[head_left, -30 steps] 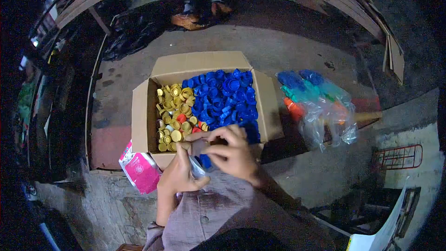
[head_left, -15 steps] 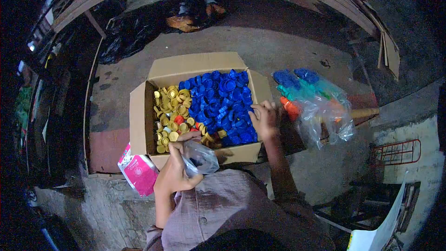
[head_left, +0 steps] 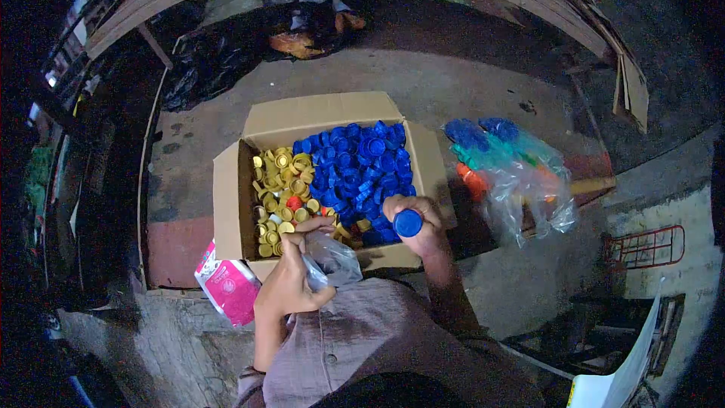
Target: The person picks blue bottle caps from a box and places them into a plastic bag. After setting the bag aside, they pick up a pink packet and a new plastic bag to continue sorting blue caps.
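A clear plastic bag [head_left: 332, 261] is gripped in my left hand [head_left: 291, 276], at the front edge of an open cardboard box [head_left: 317, 113]. My right hand [head_left: 427, 234] pinches a blue bottle cap [head_left: 408, 223], its round face turned up, over the box's front right corner. Inside the box, blue caps [head_left: 359, 155] are heaped on the right and yellow caps [head_left: 283, 174] on the left. A red cap [head_left: 294, 202] lies among the yellow ones. My left hand hides part of the front of the heap.
Clear bags of blue, green and orange pieces [head_left: 521, 174] lie right of the box. A pink and white packet [head_left: 230, 287] sits at its front left. Black plastic sheeting [head_left: 211, 68] lies at the back left, and a red metal rack [head_left: 646, 248] stands at the right.
My right hand has moved from the box's right side down toward me and now holds a blue cap. My left hand stays nearly in place with the bag.
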Action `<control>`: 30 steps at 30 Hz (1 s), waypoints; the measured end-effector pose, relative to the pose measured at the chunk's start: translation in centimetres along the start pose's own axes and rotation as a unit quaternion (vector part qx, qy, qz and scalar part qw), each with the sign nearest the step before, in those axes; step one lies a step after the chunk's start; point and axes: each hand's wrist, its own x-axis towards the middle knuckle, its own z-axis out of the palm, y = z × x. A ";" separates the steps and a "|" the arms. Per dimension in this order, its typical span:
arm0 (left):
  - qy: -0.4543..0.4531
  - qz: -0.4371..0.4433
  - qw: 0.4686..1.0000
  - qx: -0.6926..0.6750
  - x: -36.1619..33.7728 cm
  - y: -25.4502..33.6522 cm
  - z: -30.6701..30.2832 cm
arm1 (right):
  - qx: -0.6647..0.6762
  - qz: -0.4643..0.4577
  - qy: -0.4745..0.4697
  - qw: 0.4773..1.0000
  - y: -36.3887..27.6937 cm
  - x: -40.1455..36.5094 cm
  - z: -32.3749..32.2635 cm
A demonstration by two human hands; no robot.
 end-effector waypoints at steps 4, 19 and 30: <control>0.011 0.035 0.999 0.002 -0.2 -0.3 0.1 | -0.393 -0.040 -0.057 0.917 -1.3 1.3 4.7; 0.028 -0.014 0.996 0.078 -1.1 -1.0 0.0 | -0.691 0.002 0.118 0.713 1.5 -1.3 -5.3; 0.049 0.060 0.996 0.051 -1.0 -2.1 0.3 | -0.802 0.082 0.011 0.592 0.7 -1.3 -3.2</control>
